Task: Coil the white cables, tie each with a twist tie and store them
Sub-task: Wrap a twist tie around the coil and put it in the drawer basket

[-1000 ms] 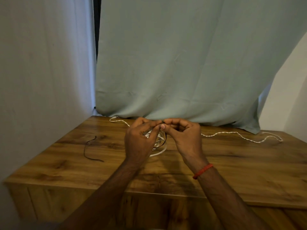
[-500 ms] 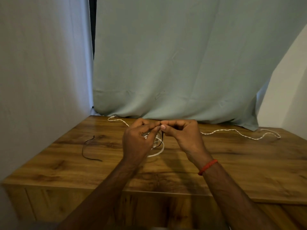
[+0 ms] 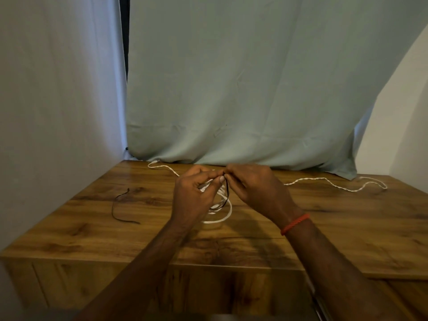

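Your left hand (image 3: 192, 195) grips the coiled white cable (image 3: 220, 221) | your right hand (image 3: 257, 191) pinches closed on the black twist tie (image 3: 228, 193)

Both arms are bare, with no sleeves. The right wrist wears a thin orange-red string band (image 3: 294, 224).

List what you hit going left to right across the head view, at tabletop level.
spare black twist tie → left hand gripping the coiled white cable → right hand pinching a second black twist tie → orange wristband → looped end of the loose white cable
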`<state>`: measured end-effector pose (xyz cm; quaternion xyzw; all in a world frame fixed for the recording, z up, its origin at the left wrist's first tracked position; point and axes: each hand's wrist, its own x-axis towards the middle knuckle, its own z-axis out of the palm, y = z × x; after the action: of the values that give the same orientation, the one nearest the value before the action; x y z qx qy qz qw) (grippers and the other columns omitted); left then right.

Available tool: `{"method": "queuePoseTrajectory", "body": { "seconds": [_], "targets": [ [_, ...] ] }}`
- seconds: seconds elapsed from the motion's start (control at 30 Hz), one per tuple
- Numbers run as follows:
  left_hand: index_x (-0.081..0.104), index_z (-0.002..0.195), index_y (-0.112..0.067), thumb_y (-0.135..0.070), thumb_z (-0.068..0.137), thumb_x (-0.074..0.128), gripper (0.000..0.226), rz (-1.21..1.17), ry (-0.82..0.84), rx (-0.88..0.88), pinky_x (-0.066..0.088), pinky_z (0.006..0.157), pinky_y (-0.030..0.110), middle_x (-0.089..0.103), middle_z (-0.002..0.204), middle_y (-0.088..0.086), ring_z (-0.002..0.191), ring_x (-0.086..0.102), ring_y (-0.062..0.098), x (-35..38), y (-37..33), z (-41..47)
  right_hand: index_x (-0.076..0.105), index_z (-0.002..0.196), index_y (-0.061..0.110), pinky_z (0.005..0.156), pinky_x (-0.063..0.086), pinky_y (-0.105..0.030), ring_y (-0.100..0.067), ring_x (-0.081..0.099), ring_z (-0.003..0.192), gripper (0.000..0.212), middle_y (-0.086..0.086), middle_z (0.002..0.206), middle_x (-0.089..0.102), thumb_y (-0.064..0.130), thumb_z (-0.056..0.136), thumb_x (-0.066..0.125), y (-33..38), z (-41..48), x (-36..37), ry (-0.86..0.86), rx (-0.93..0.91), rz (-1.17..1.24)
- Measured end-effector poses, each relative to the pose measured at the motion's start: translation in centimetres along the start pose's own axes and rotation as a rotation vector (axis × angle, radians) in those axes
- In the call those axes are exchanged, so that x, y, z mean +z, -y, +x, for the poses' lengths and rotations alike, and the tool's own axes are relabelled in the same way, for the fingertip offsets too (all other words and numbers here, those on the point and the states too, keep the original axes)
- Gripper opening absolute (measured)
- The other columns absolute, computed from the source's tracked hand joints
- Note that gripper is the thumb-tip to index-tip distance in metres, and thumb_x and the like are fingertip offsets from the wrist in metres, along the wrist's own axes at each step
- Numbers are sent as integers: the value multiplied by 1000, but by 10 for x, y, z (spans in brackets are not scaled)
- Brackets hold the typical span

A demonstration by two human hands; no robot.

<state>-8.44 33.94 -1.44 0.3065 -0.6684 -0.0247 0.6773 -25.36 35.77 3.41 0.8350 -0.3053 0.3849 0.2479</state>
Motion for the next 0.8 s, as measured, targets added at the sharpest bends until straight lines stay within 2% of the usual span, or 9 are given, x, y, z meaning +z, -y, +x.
{"method": "queuePoseTrajectory", "body": {
  "seconds": [0.1,0.17,0.23,0.33,0.37,0.53,0.63,0.73,0.8],
  "targets": [
    [80,100,-9,-6,81,80,20,-39,14,-40,44,68,11,67,79,-8,74,64,0,-1,-3,-2,70,93,9,61,49,-32,-15,62,65,6,-2,74,69,14,92,67,-1,-3,0,-7,106,181],
    [80,101,-10,-6,80,81,21,-59,37,-50,46,69,11,69,82,-10,75,66,0,-1,-4,-4,74,93,11,62,54,-35,-11,67,64,6,0,73,72,15,91,70,-3,-4,-1,11,236,341],
    [79,101,-12,-6,79,82,23,-78,54,-54,49,70,13,72,84,-9,77,69,3,-1,-4,-4,77,94,13,63,57,-32,-9,69,65,7,3,73,74,16,88,74,-7,-3,-5,57,296,405],
    [79,101,-10,-6,79,82,22,-88,77,-45,50,70,14,73,85,-6,78,69,4,-2,-4,-4,77,89,15,63,54,-20,-4,66,67,7,5,76,73,21,87,75,-10,3,-14,116,217,325],
    [79,101,-9,-6,80,81,22,-88,80,-39,50,71,14,73,85,-6,78,69,4,-2,-4,-4,76,89,15,64,53,-20,-4,64,67,9,5,77,72,24,87,74,-11,6,-17,147,171,278],
    [78,102,-13,-12,82,78,20,-117,98,-12,56,76,26,73,91,-5,85,70,7,-1,-3,-4,70,87,16,62,52,-39,-13,59,66,17,3,75,66,31,89,62,-11,18,-26,292,20,70],
    [77,106,-14,-22,87,74,21,-141,130,-24,55,73,28,70,92,-1,85,68,13,-1,-4,-6,63,82,15,62,50,-42,-15,56,65,20,2,74,62,34,89,58,-10,22,-29,338,31,88],
    [77,106,-10,-34,88,70,31,-188,132,-22,51,71,25,68,91,-2,83,66,13,0,-5,-9,63,81,21,62,52,-41,-12,57,67,25,6,74,63,44,86,54,-9,28,-35,404,92,139],
    [78,105,-12,-34,86,72,30,-214,122,-32,52,71,30,69,90,0,83,67,16,-1,-5,-8,64,82,24,62,53,-41,-11,59,68,22,7,74,65,45,85,58,-9,30,-38,437,126,136]
  ]
}}
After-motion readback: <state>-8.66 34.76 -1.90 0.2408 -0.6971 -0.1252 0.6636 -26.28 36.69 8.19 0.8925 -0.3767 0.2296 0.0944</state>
